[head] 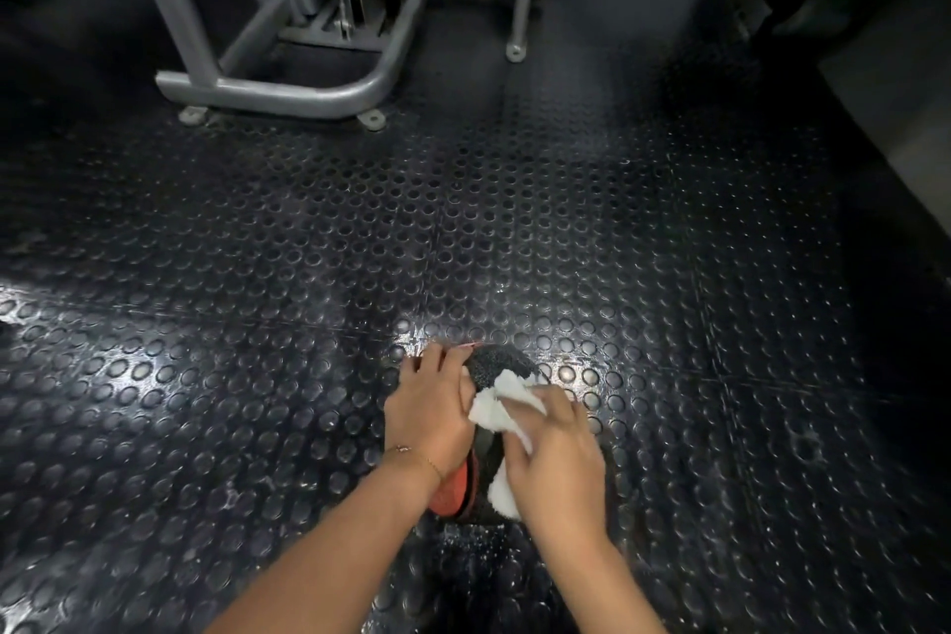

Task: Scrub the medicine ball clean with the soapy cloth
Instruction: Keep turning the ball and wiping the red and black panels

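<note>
Since the medicine ball (496,365) could roll, your L hand (431,409) braces it w/ spread fingers while your R hand (558,461) grips the soapy cloth (495,403) against it.

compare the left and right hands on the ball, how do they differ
The left hand lies bare on the medicine ball; the right hand holds a white cloth against it. The left wrist wears a thin bracelet; the right wrist shows none. Both hands rest on the ball.
</note>
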{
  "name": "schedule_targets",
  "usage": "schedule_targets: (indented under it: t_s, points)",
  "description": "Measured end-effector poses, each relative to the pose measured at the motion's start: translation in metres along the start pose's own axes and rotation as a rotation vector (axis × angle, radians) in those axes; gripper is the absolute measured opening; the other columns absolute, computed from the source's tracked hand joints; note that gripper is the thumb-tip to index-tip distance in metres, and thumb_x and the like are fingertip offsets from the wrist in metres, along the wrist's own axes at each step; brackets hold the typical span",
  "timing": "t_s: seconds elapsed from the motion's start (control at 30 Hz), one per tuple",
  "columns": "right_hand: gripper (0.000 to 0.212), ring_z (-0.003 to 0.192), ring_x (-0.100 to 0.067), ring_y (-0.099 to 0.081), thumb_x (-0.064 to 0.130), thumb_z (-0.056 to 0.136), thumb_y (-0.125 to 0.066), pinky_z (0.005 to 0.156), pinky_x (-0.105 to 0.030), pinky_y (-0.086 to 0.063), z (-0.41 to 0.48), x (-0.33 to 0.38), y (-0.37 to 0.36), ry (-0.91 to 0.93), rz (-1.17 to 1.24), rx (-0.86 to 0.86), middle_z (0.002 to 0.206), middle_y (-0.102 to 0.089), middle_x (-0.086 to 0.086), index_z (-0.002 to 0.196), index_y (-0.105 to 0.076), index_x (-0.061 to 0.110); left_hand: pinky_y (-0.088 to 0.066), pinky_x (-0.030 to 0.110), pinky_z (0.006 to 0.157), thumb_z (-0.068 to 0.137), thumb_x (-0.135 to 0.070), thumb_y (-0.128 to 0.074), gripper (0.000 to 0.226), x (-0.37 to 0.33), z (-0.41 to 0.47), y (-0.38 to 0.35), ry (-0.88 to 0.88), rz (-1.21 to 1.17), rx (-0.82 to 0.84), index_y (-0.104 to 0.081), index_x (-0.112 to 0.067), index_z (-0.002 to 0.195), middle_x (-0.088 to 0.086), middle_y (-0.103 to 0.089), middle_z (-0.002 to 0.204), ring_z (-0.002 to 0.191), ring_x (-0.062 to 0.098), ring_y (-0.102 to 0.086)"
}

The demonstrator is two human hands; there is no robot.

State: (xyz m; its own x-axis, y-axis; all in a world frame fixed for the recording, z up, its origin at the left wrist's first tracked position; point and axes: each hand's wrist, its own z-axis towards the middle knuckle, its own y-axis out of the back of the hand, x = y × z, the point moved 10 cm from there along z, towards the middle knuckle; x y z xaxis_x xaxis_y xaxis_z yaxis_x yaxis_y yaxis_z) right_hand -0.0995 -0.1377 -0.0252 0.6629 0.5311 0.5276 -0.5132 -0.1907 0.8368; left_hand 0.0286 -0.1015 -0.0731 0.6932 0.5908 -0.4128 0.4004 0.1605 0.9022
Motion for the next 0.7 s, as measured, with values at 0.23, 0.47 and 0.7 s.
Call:
schedule_targets:
  t_s: [0.23, 0.47, 0.7]
  points:
    - [0.020, 0.082, -0.020, -0.054, 0.022, 0.089, -0.054, 0.073, -0.031, -0.049, 0.058, -0.069, -0.021, -0.384, 0.060, 0.146, 0.108, -0.055, -0.004, 0.069, -0.056, 0.023, -0.043, 0.030, 0.081, 0.099, -0.032, -0.024, 0.041, -0.008, -0.001, -0.002, -0.028, 0.006, -0.034, -0.039, -0.029, 0.137, -0.007, -0.039, 0.134, 0.117, 0.018, -0.037]
    - [0.039, 0.098, -0.017, -0.054, 0.009, 0.073, -0.072, 0.082, -0.033, -0.049, -0.001, -0.012, 0.001, 0.067, 0.018, 0.026, 0.111, -0.059, 0.004, 0.107, -0.067, 0.027, -0.052, 0.032, 0.076, 0.092, -0.041, -0.013, 0.055, 0.006, -0.004, 0.000, -0.163, -0.037, -0.051, -0.048, -0.026, 0.131, -0.009, -0.045, 0.132, 0.118, 0.017, -0.042]
    - [0.026, 0.113, -0.016, -0.048, 0.028, 0.092, -0.051, 0.079, -0.020, -0.033, 0.071, -0.026, -0.029, -0.120, -0.002, 0.292, 0.127, -0.049, 0.003, 0.116, -0.061, 0.023, -0.052, 0.032, 0.074, 0.090, -0.040, -0.014, 0.058, 0.019, -0.019, 0.000, -0.166, -0.114, -0.129, -0.057, -0.020, 0.123, -0.007, -0.053, 0.126, 0.111, 0.019, -0.048]
